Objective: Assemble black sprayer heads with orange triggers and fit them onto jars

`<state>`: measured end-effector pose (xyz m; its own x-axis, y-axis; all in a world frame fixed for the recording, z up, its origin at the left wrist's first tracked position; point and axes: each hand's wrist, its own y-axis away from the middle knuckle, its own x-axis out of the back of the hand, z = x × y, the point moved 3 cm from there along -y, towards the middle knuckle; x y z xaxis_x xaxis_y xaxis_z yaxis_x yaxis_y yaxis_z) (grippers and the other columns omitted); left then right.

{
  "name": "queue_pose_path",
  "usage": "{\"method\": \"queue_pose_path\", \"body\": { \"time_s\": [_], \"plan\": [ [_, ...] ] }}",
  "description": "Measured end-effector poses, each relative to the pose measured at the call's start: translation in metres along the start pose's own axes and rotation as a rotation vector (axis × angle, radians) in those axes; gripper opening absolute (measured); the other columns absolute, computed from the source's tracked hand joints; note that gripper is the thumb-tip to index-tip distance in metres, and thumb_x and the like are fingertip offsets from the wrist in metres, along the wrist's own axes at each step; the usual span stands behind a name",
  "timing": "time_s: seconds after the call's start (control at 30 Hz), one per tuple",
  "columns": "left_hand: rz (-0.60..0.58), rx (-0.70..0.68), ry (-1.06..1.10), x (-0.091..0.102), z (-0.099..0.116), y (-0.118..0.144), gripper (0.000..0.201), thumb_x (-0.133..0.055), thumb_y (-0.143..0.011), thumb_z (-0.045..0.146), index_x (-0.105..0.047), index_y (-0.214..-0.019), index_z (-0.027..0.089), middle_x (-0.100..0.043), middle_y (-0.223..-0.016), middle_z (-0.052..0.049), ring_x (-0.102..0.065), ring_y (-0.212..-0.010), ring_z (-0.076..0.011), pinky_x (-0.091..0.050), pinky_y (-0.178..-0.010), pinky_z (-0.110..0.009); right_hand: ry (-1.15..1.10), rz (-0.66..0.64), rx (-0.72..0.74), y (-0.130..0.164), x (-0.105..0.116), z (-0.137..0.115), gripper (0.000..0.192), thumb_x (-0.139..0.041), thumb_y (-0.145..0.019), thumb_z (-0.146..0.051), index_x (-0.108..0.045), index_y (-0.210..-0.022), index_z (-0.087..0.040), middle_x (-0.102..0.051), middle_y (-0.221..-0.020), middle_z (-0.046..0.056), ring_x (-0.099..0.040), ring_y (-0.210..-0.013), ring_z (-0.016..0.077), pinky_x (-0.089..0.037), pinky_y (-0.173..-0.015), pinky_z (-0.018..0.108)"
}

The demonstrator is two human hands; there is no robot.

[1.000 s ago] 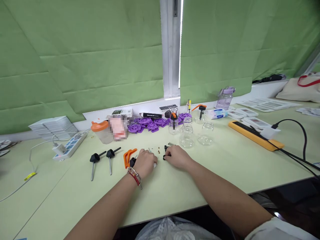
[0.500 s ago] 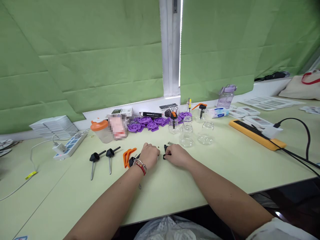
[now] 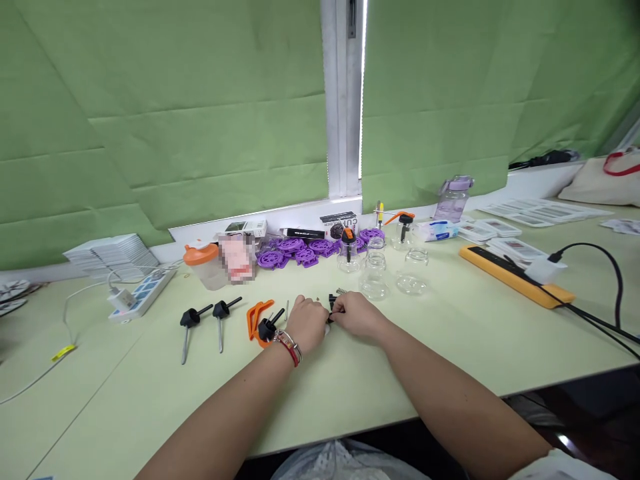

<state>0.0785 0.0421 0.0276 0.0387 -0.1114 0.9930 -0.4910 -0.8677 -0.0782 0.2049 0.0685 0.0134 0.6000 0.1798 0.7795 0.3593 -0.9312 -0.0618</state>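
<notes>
Assembly step in hand: right hand [image 3: 359, 316] pinches a small black part [image 3: 332, 301]; left hand [image 3: 309, 323], curled loosely, meets it. Next move needs fine alignment.

Pale green tabletop [image 3: 440, 347], long, running left to right. Green paper sheets [image 3: 200, 113] cover the windows behind it at 12 o'clock. White window frame [image 3: 343, 100] between them, a bright daylight strip [image 3: 362, 87] along its right edge. White sill [image 3: 280, 217] below.
</notes>
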Motion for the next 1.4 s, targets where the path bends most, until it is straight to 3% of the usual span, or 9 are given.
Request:
{"method": "queue_pose_path", "body": {
  "time_s": [0.23, 0.33, 0.53, 0.9, 1.07, 1.2, 1.4],
  "plan": [
    [0.007, 0.005, -0.013, -0.004, -0.004, 0.000, 0.021, -0.048, -0.076, 0.008, -0.066, -0.067, 0.016, -0.066, -0.071, -0.010, -0.058, -0.077, -0.0225, -0.031, -0.076, -0.038, -0.059, -0.059, 0.011, -0.004, 0.000, 0.011, 0.009, -0.068, -0.066, -0.025, -0.068, -0.073, -0.019, -0.068, -0.075, 0.000, -0.058, -0.066, 0.0124, -0.036, -0.055, 0.021],
    [-0.014, -0.001, -0.045, -0.001, -0.005, 0.003, 0.021, -0.048, -0.075, 0.007, -0.066, -0.067, 0.015, -0.066, -0.072, -0.011, -0.057, -0.078, -0.0236, -0.030, -0.078, -0.038, 0.036, -0.049, -0.035, -0.003, 0.004, 0.013, 0.019, -0.075, -0.058, -0.024, -0.068, -0.075, -0.021, -0.068, -0.076, 0.000, -0.058, -0.066, 0.0134, -0.033, -0.053, 0.022],
    [-0.032, -0.008, -0.134, 0.006, -0.007, 0.006, 0.025, -0.045, -0.073, 0.003, -0.066, -0.068, 0.015, -0.066, -0.072, -0.013, -0.057, -0.077, -0.0232, -0.030, -0.079, -0.039, 0.160, -0.033, -0.010, 0.000, 0.008, 0.005, 0.009, -0.074, -0.060, -0.024, -0.068, -0.065, -0.021, -0.067, -0.069, 0.000, -0.058, -0.067, 0.0147, -0.031, -0.052, 0.023],
    [-0.023, 0.002, -0.039, 0.007, -0.021, 0.005, 0.023, -0.046, -0.071, 0.004, -0.064, -0.066, 0.018, -0.066, -0.070, -0.009, -0.056, -0.076, -0.0218, -0.029, -0.080, -0.038, 0.183, -0.010, 0.092, -0.005, 0.006, 0.004, 0.020, -0.079, -0.058, -0.024, -0.073, -0.078, -0.022, -0.069, -0.083, 0.003, -0.058, -0.087, 0.0204, -0.038, -0.068, 0.025],
    [-0.017, -0.027, -0.026, 0.005, -0.023, 0.003, 0.022, -0.047, -0.073, 0.006, -0.063, -0.065, 0.017, -0.065, -0.067, -0.009, -0.057, -0.074, -0.0216, -0.028, -0.077, -0.037, 0.196, 0.047, 0.198, -0.005, -0.001, -0.003, 0.016, -0.073, -0.069, -0.031, -0.073, -0.082, -0.021, -0.065, -0.082, 0.004, -0.055, -0.087, 0.0191, -0.037, -0.073, 0.026],
    [-0.047, -0.017, -0.016, 0.004, -0.024, 0.002, 0.022, -0.046, -0.074, 0.011, -0.064, -0.064, 0.019, -0.066, -0.067, -0.008, -0.057, -0.074, -0.0215, -0.028, -0.077, -0.037, 0.284, 0.014, 0.284, -0.004, -0.015, -0.013, 0.013, -0.067, -0.075, -0.030, -0.074, -0.080, -0.020, -0.063, -0.081, 0.006, -0.054, -0.086, 0.0194, -0.036, -0.078, 0.028],
    [-0.011, 0.064, 0.065, 0.020, -0.046, 0.009, 0.029, -0.044, -0.071, 0.007, -0.069, -0.074, 0.021, -0.068, -0.074, -0.008, -0.056, -0.081, -0.0224, -0.026, -0.079, -0.037, 0.323, 0.009, 0.295, -0.004, -0.020, -0.016, 0.015, -0.061, -0.080, -0.024, -0.074, -0.081, -0.019, -0.064, -0.084, 0.007, -0.054, -0.085, 0.0189, -0.036, -0.079, 0.029]
  ]
}}
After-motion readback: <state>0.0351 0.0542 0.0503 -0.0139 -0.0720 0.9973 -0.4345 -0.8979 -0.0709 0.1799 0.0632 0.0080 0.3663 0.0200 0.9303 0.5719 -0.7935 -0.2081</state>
